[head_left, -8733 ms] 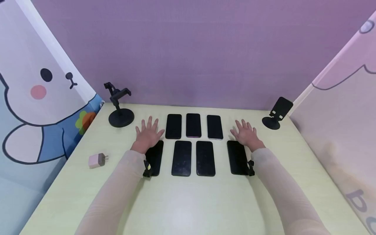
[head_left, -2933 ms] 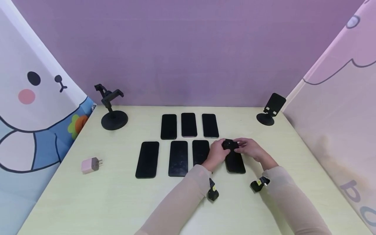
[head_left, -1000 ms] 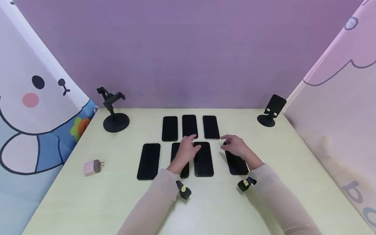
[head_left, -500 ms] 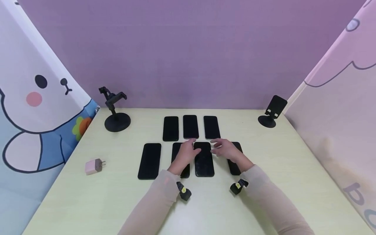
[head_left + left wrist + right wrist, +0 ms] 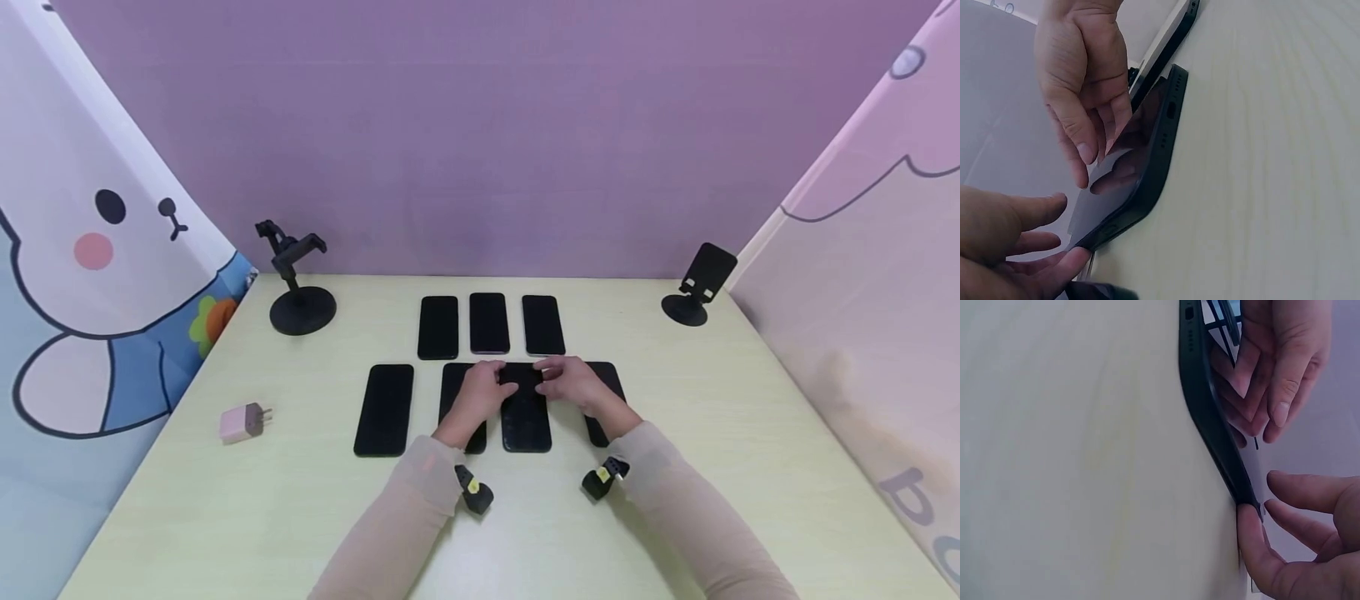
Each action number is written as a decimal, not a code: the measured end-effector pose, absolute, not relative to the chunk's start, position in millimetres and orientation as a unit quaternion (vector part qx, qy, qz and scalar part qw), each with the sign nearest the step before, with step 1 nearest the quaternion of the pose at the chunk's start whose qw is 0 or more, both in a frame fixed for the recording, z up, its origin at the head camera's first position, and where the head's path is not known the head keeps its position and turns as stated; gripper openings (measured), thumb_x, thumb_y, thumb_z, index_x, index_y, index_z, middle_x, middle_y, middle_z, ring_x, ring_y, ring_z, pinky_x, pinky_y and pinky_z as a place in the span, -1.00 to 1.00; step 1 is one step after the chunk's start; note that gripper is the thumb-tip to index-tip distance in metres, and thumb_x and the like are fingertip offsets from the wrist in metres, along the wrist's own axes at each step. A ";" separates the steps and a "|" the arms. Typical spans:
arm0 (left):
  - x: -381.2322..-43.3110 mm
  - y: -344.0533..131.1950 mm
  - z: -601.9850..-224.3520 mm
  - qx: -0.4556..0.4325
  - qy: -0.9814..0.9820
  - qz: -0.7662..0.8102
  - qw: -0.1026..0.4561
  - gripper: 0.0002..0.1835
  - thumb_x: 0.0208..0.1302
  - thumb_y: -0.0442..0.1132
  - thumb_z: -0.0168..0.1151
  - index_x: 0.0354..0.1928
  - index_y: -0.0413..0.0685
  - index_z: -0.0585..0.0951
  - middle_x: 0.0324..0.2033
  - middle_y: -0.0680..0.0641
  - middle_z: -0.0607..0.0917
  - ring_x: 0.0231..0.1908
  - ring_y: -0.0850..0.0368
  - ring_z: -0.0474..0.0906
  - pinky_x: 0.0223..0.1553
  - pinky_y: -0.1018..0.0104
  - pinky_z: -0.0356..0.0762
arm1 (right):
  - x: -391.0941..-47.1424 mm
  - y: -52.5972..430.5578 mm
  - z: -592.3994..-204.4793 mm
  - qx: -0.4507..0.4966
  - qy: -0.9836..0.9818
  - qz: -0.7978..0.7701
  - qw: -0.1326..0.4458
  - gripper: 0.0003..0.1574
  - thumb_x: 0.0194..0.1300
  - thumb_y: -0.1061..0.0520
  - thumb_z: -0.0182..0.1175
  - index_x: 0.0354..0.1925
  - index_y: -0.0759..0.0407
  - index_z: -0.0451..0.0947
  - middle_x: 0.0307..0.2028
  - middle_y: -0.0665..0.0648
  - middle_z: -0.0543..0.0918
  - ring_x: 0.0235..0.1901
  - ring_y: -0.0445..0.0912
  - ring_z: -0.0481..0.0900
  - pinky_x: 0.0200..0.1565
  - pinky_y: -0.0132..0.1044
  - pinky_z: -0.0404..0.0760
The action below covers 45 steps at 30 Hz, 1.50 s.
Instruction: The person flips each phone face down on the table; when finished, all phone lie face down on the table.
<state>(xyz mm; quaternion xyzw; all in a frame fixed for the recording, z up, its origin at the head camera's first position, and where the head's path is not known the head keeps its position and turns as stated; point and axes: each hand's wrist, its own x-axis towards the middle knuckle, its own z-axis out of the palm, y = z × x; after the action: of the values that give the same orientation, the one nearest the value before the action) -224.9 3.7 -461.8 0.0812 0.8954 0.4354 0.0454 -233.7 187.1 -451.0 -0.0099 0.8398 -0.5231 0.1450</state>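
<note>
A black phone [image 5: 527, 421] lies screen up, third from the left in the front row. My left hand [image 5: 480, 393] is at its upper left edge, over part of the neighbouring phone [image 5: 476, 440]. On the other side, my right hand [image 5: 576, 386] reaches its upper right edge and covers part of the rightmost phone [image 5: 609, 379]. In the left wrist view, a left fingertip touches the side of the phone [image 5: 1159, 164], thumb apart above the screen. The right wrist view has a right finger against the edge of the phone [image 5: 1200, 381], thumb raised off it.
Three more phones form the back row, among them the middle phone [image 5: 489, 323]. Another phone [image 5: 384, 410] lies front left. A black phone holder [image 5: 302, 310] stands back left, a small folding stand [image 5: 705, 275] back right. A charger plug [image 5: 242, 423] is at left.
Earlier both hands were at the rightmost phone, its camera end showing; it now lies flat. The left hand moved left first, then the right hand followed to the third front phone.
</note>
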 end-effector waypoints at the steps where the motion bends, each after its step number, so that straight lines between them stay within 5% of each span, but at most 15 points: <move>1: -224.5 3.8 -462.0 0.084 0.896 0.433 0.041 -0.53 0.26 -0.28 0.35 0.16 -0.36 0.54 0.03 -0.30 0.59 0.06 -0.14 0.52 0.07 0.06 0.47 | -233.9 187.2 -451.7 -0.010 0.839 -0.525 0.145 -0.48 0.17 0.46 0.27 0.13 0.45 0.49 -0.06 0.40 0.52 -0.26 0.00 0.59 -0.21 -0.23 0.64; 24: -220.1 7.5 -462.4 0.094 0.917 0.385 0.037 -0.51 0.27 -0.29 0.33 0.20 -0.36 0.52 0.07 -0.27 0.49 0.10 -0.13 0.45 0.13 0.11 0.40 | -231.7 196.7 -449.7 -0.040 0.791 -0.594 0.140 -0.41 0.19 0.45 0.17 0.22 0.49 0.41 0.11 0.43 0.43 -0.01 0.06 0.49 -0.11 -0.24 0.58; 38: -220.1 12.9 -461.7 0.103 0.900 0.421 0.031 -0.56 0.34 -0.27 0.26 0.21 -0.29 0.54 0.06 -0.33 0.52 0.12 -0.16 0.43 0.16 0.07 0.36 | -232.4 195.1 -443.7 -0.032 0.734 -0.661 0.152 -0.42 0.33 0.45 0.10 0.30 0.48 0.31 0.12 0.36 0.35 -0.17 -0.05 0.57 -0.11 -0.15 0.63; 45: -219.7 16.5 -459.0 0.126 0.888 0.441 0.017 -0.55 0.35 -0.23 0.24 0.23 -0.24 0.53 -0.07 -0.32 0.59 0.04 -0.16 0.47 0.11 0.04 0.39 | -230.2 195.9 -442.5 -0.049 0.721 -0.678 0.138 -0.43 0.36 0.40 0.09 0.31 0.51 0.27 0.13 0.38 0.35 -0.08 -0.04 0.50 -0.10 -0.12 0.63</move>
<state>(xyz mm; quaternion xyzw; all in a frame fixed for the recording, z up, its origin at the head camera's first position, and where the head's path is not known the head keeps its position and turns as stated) -219.7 16.5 -459.0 0.1256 0.8885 0.4410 0.0174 -230.2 195.9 -442.5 -0.0495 0.7205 -0.6777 0.1382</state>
